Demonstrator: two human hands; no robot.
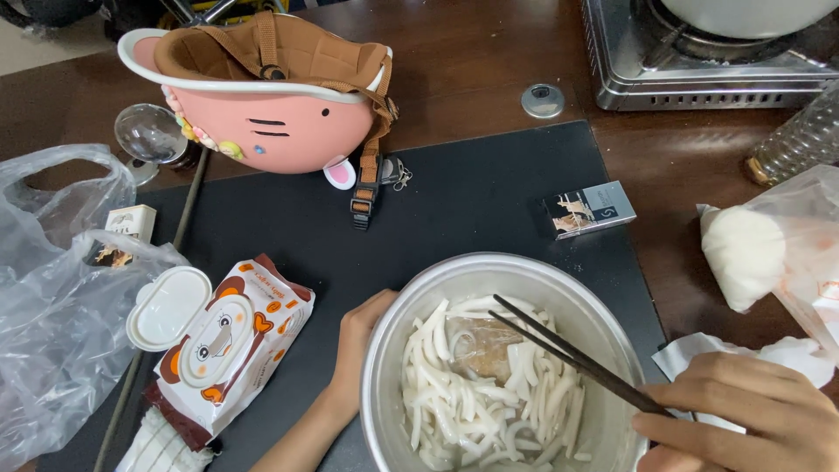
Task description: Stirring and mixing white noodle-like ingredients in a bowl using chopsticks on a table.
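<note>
We see soft, even indoor light and sharp focus. Mild glare sits on the metal bowl [393, 350] and plastic bag [52, 306].

both hands are bare, with no gloves, rings, watch or bracelet in view. the left hand [354, 345] shows a slim wrist and a stretch of bare forearm running down from it, no sleeve reaching that far. the right hand [743, 419] shows knuckles and short, plain, unpainted nails; below its wrist the picture ends, so any sleeve there cannot be told.
</note>
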